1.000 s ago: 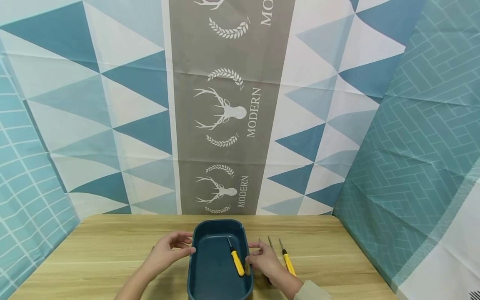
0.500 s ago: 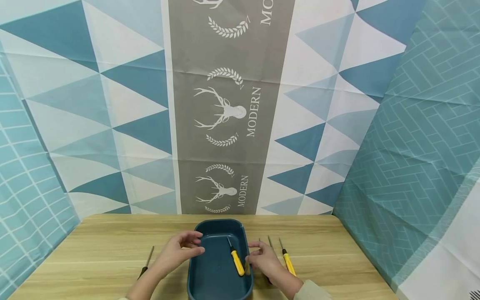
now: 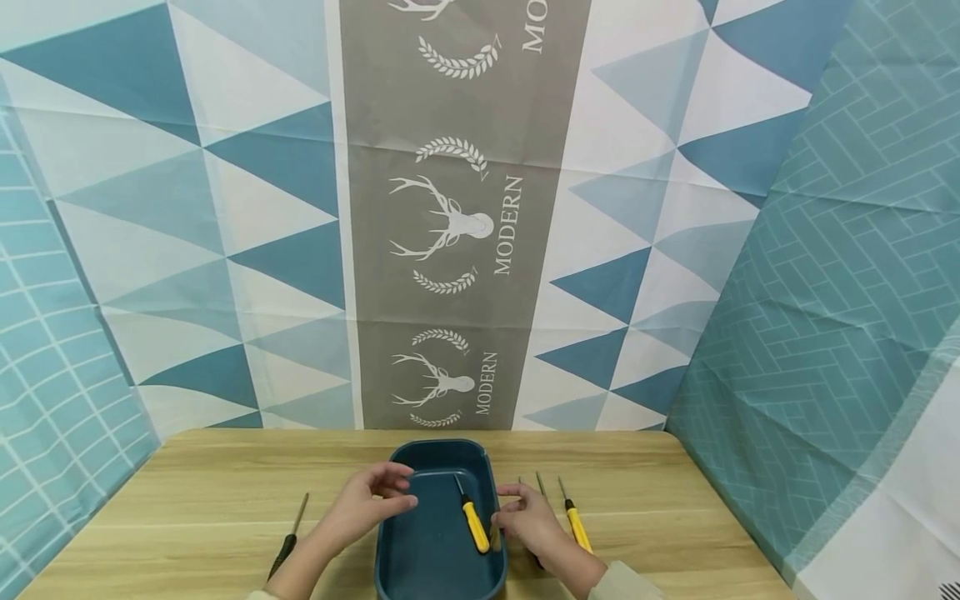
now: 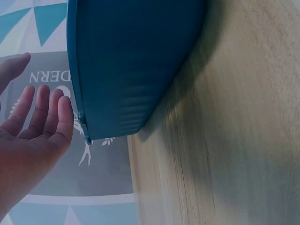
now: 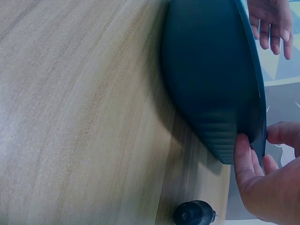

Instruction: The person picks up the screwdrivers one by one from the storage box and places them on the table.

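Observation:
A dark blue plastic bin (image 3: 420,542) stands on the wooden table. Inside it lies a yellow-handled screwdriver (image 3: 475,523) near the right wall. My right hand (image 3: 534,529) pinches the bin's right rim; in the right wrist view its thumb is over the inner side and its fingers (image 5: 243,159) press the outer wall. My left hand (image 3: 367,504) hovers over the left rim with relaxed fingers apart and nothing in them. The left wrist view shows that same hand (image 4: 40,126) above the rim, not touching the wall. A brownish patch beside the right thumb is unclear.
Left of the bin, partly behind my left forearm, lies a black-handled screwdriver (image 3: 288,543). Right of it lie another yellow-handled screwdriver (image 3: 576,523) and more thin shafts (image 3: 541,483), partly hidden by my right hand. A patterned cloth (image 3: 442,250) hangs behind the table (image 3: 225,500).
My left hand has moved right, from beside the bin's left rim to over it, uncovering the black-handled screwdriver on the left. The right hand and the bin have stayed in place.

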The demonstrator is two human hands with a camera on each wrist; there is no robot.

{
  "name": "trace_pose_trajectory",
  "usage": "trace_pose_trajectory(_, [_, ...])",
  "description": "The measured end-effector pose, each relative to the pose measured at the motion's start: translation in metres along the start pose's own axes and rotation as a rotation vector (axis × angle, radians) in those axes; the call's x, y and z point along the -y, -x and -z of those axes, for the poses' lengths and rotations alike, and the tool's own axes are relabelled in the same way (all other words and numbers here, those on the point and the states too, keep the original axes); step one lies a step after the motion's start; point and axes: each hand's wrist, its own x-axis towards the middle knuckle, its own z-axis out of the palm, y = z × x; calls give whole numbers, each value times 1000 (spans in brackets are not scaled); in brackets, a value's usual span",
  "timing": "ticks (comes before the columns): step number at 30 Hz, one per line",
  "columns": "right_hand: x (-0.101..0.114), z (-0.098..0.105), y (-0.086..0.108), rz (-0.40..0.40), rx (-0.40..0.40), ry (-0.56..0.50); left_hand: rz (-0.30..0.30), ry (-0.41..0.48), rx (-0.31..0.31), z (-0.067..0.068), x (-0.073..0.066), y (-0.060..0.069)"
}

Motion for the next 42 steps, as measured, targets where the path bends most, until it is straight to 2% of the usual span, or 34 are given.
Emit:
trace_pose_trajectory(15, [1,0,2,13,0,-1,31,-43,-47,-13,-2,-6])
trace_pose_trajectory(21, [0,0,2,17,8,-11,59,-25,-51,-17,-1,-9])
trace_pose_trajectory(30, [0,1,1,2,10,-10,104,-46,-67,-25,-7,-12])
trace_pose_trajectory(38, [0,1,0,7,4,-2,143,-57,-105,-32,-10,-16])
trace_pose_trajectory(42, [2,1,2,8,2,0,185,-56,-130,-37,-11,-19])
